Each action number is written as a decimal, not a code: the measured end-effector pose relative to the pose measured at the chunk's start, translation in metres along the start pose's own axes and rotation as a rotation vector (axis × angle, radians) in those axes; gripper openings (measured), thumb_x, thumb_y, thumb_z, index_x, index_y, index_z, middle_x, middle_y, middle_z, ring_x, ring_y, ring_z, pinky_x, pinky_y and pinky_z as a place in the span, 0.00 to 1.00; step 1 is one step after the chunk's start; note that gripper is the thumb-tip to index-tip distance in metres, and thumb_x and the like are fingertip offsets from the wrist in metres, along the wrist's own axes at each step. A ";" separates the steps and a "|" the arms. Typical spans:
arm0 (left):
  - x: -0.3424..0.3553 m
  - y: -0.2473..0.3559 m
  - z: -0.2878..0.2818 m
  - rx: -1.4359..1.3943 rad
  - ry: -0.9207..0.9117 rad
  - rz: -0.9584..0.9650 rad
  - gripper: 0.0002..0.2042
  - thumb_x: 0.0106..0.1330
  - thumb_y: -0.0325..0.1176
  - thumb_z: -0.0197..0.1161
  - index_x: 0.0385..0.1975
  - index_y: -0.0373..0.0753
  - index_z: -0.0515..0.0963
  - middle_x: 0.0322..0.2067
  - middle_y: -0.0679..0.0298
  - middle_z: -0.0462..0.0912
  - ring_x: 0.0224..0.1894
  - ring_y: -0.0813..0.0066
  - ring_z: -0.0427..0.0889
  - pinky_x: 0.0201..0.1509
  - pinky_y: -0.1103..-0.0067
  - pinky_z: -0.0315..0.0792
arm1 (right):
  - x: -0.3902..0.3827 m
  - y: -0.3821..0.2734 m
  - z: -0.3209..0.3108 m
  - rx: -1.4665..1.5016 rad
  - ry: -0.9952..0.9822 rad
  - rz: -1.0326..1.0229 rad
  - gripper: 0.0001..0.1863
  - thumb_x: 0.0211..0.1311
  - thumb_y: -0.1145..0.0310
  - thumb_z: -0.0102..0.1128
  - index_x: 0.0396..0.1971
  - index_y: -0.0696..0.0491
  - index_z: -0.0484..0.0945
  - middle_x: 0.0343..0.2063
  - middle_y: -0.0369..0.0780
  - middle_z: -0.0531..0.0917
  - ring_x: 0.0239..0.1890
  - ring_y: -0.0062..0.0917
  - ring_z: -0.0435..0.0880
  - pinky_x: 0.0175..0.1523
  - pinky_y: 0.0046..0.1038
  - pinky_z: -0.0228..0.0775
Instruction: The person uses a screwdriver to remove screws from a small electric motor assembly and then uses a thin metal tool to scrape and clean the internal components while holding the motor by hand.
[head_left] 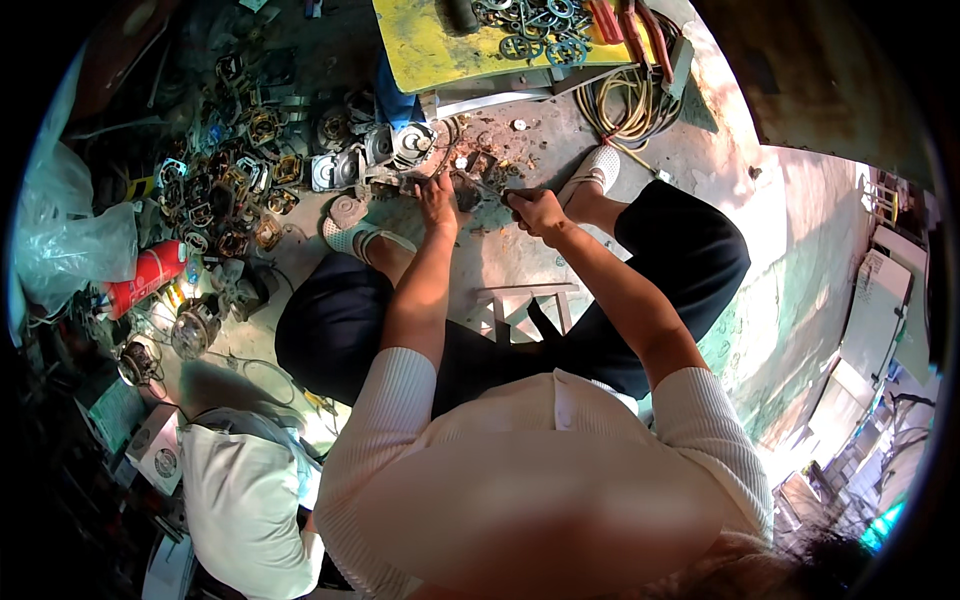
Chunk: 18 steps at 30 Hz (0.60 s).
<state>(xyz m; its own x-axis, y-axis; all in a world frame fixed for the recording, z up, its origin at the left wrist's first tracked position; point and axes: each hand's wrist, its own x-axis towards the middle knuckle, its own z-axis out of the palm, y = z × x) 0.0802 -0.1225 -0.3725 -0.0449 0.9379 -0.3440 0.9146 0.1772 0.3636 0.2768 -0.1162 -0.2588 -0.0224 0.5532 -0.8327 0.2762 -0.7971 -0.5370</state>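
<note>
On the floor between my feet, my left hand [438, 203] has its fingers bent down against a dark metal part [467, 193]. The part looks rounded, and its exact kind is too small to make out. My right hand [540, 214] is closed in a fist just right of that part. A small dark end of something sticks out of the fist toward the left; the rest is hidden in the fingers. Silvery motor housings [340, 169] lie just left of my left hand. Reddish-brown scraps [510, 145] are scattered beyond both hands.
A yellow-topped low table [430, 50] ahead holds metal rings [540, 45] and red-handled tools [605, 20]. Coiled cables [620, 110] lie beside it. A heap of motor parts [240, 150] spreads at the left, near a red cylinder [147, 277]. Another person [245, 500] is at lower left.
</note>
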 end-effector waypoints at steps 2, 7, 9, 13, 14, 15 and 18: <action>0.002 0.009 -0.002 -0.122 -0.008 -0.066 0.43 0.38 0.49 0.77 0.55 0.42 0.62 0.48 0.52 0.75 0.55 0.55 0.73 0.69 0.54 0.52 | 0.001 -0.004 0.015 0.687 -0.112 0.386 0.11 0.69 0.61 0.53 0.29 0.51 0.71 0.18 0.35 0.71 0.14 0.13 0.63 0.12 0.14 0.44; -0.006 0.050 -0.009 0.006 -0.070 -0.010 0.40 0.41 0.49 0.76 0.53 0.39 0.63 0.51 0.50 0.74 0.57 0.52 0.72 0.72 0.57 0.49 | 0.013 -0.002 0.056 0.703 0.213 0.041 0.13 0.73 0.61 0.47 0.49 0.48 0.78 0.17 0.31 0.70 0.13 0.15 0.64 0.15 0.18 0.54; -0.001 0.055 -0.008 0.045 -0.124 -0.073 0.42 0.40 0.51 0.76 0.53 0.39 0.62 0.52 0.52 0.73 0.59 0.55 0.71 0.73 0.58 0.47 | 0.017 -0.001 0.028 0.316 0.224 -0.092 0.17 0.71 0.62 0.48 0.57 0.48 0.75 0.18 0.32 0.73 0.14 0.15 0.68 0.16 0.18 0.56; -0.008 0.056 -0.007 0.079 -0.077 -0.085 0.44 0.39 0.54 0.76 0.54 0.40 0.62 0.54 0.55 0.72 0.60 0.55 0.70 0.74 0.57 0.45 | 0.001 -0.011 -0.026 -0.248 0.020 -0.170 0.20 0.67 0.65 0.49 0.58 0.51 0.75 0.23 0.35 0.81 0.20 0.16 0.80 0.21 0.19 0.69; -0.006 0.056 -0.008 0.043 -0.108 -0.115 0.45 0.39 0.53 0.77 0.56 0.41 0.61 0.54 0.55 0.71 0.60 0.55 0.69 0.74 0.56 0.43 | -0.002 -0.014 -0.032 -0.307 -0.016 -0.156 0.20 0.67 0.65 0.50 0.57 0.51 0.76 0.25 0.36 0.83 0.22 0.17 0.82 0.24 0.20 0.72; -0.008 0.054 -0.010 0.026 -0.111 -0.104 0.45 0.39 0.52 0.77 0.57 0.41 0.61 0.54 0.55 0.70 0.60 0.55 0.69 0.74 0.56 0.43 | -0.016 -0.029 -0.035 -0.366 -0.058 -0.138 0.19 0.66 0.66 0.51 0.56 0.51 0.76 0.26 0.37 0.84 0.23 0.18 0.84 0.26 0.21 0.75; -0.012 0.047 -0.014 0.022 -0.098 -0.078 0.45 0.39 0.49 0.78 0.58 0.41 0.61 0.54 0.54 0.69 0.60 0.54 0.68 0.74 0.55 0.42 | -0.027 -0.046 -0.042 -0.706 -0.073 -0.271 0.19 0.63 0.67 0.52 0.54 0.50 0.78 0.30 0.37 0.86 0.24 0.19 0.85 0.32 0.23 0.79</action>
<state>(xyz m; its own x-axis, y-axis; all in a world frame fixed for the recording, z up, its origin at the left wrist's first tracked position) 0.1176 -0.1211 -0.3392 -0.0774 0.8878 -0.4536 0.9183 0.2406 0.3142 0.3050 -0.0841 -0.2059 -0.2337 0.6707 -0.7040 0.8007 -0.2781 -0.5307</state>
